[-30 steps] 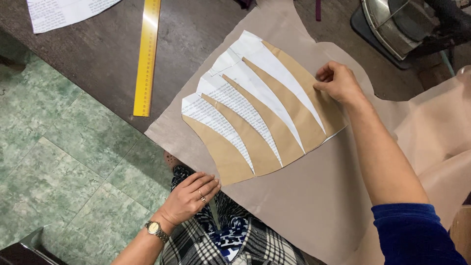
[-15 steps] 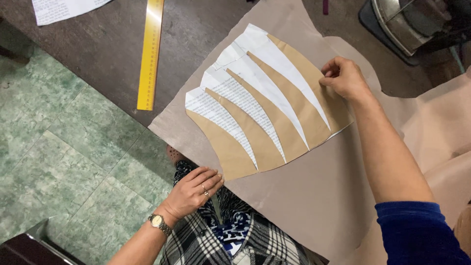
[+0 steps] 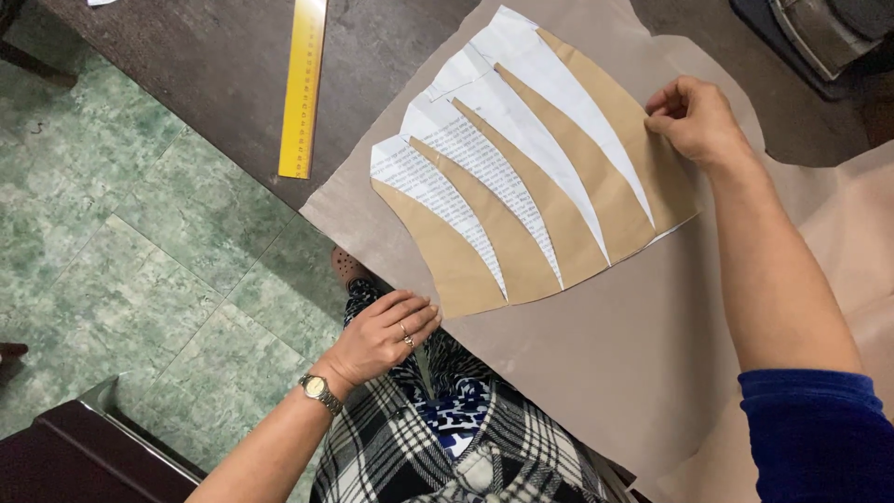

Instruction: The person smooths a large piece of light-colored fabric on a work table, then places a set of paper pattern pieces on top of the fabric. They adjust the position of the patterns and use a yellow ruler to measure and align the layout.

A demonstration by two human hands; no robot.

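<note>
A fan-shaped paper pattern (image 3: pixel 521 186) of tan curved strips taped over white printed paper lies on a large brown paper sheet (image 3: pixel 596 373). My right hand (image 3: pixel 694 121) pinches the pattern's far right tan strip at its edge, thumb and fingers closed on it. My left hand (image 3: pixel 382 335), with a wristwatch and a ring, rests with loosely curled fingers against the near edge of the brown sheet, over my lap. A thin grey object (image 3: pixel 425 371) pokes out below that hand; whether the hand holds it is unclear.
A yellow ruler (image 3: pixel 303 88) lies on the dark table (image 3: pixel 205 65) left of the sheet. Green tiled floor (image 3: pixel 121 261) is below left. More brown paper (image 3: pixel 857 242) lies at the right, and a dark machine (image 3: pixel 819 28) stands at the top right.
My right hand has stayed pinched on the pattern's right strip. My left hand has barely moved. The view has shifted slightly.
</note>
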